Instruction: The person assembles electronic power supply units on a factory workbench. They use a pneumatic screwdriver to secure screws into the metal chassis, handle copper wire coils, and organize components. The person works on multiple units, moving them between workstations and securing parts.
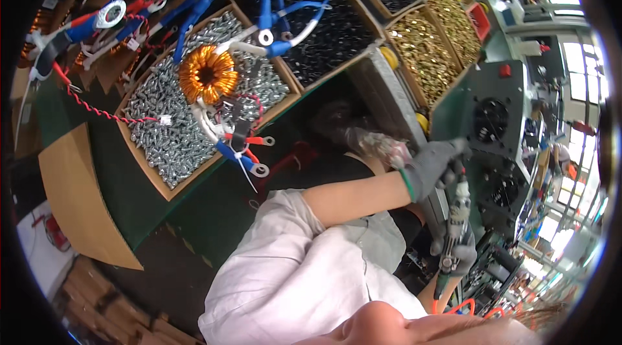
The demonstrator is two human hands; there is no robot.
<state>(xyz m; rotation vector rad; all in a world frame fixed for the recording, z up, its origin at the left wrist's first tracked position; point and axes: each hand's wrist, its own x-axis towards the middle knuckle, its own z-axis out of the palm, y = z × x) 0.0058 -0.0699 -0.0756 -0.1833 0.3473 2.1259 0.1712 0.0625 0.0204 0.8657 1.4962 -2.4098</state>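
My left hand (429, 167), in a grey glove, reaches out from a white sleeve, its fingers curled around the upper end of an electric screwdriver (459, 212). My right hand (457, 255), also gloved, grips the lower body of that tool. The screwdriver stands nearly upright against a grey-green metal housing (515, 95) with round black fans. Whether the left fingers also pinch something small at the tip is hidden.
Cardboard bins slope at the upper left: silver screws (175, 131), black screws (330, 27), brass-coloured screws (427, 53). An orange toroid coil (207, 74) with red and blue ring-terminal wires lies on the silver screws. A crumpled clear plastic bag (363, 138) sits beside my left wrist.
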